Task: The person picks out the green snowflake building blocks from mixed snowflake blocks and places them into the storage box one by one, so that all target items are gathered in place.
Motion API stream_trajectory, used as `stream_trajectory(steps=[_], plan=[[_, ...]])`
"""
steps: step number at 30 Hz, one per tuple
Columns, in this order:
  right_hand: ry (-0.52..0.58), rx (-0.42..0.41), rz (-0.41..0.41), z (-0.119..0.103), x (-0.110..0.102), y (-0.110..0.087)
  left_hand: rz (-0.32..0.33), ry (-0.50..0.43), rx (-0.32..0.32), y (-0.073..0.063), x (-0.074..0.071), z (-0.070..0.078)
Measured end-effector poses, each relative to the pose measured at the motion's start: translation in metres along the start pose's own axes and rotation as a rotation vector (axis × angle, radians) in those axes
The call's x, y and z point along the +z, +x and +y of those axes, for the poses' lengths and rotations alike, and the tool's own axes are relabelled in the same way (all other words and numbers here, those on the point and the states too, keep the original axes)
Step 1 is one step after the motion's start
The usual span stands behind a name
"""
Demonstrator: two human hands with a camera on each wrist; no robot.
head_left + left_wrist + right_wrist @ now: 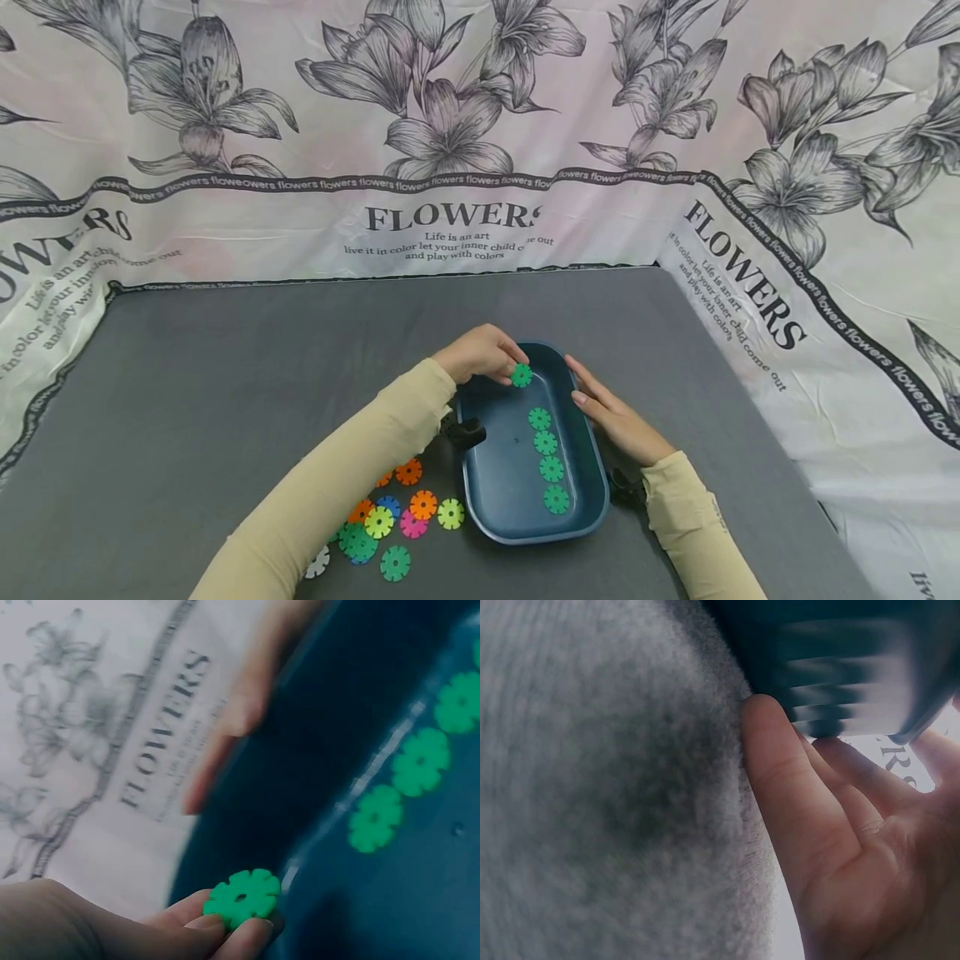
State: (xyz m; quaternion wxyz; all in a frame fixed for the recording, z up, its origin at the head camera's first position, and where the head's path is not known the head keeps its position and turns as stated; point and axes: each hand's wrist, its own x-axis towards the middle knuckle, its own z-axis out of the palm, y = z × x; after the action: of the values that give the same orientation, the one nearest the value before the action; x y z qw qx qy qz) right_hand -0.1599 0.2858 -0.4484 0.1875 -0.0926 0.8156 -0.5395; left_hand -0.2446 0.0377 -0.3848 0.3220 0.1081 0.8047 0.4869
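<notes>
Between thumb and fingers my left hand (486,354) pinches a green notched disc (241,898), a flower-shaped plastic piece with a small slot in its middle. The hand is over the far end of a dark blue rectangular tray (498,508). Inside the tray, several more green discs (551,468) lie in a row along its right side. My right hand (618,417) rests against the tray's right wall with its fingers extended, and in the right wrist view the fingers (780,757) touch the outside of the tray.
Left of the tray lies a loose spread of notched discs in orange, yellow (451,514), pink (413,524), blue, green (395,563) and white, partly hidden by the left sleeve (330,475). A grey cloth (225,375) covers the table. Flower-printed fabric (450,225) hangs behind.
</notes>
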Motion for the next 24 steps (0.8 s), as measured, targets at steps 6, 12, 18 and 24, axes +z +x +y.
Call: stream_trajectory(steps=[6,12,18,24], plan=[[-0.017,0.014,0.001,0.001,-0.001,-0.001,0.009,0.066,-0.007,0.010,0.020,-0.002],[-0.025,0.012,-0.002,0.001,-0.001,0.000,0.042,0.090,-0.010,0.016,0.031,-0.004],[-0.030,0.010,0.001,0.000,-0.001,0.001,0.050,0.115,0.003,0.016,0.035,-0.009],[-0.033,0.009,0.007,0.001,-0.001,0.001,0.088,0.133,0.038,0.017,0.039,-0.012]])
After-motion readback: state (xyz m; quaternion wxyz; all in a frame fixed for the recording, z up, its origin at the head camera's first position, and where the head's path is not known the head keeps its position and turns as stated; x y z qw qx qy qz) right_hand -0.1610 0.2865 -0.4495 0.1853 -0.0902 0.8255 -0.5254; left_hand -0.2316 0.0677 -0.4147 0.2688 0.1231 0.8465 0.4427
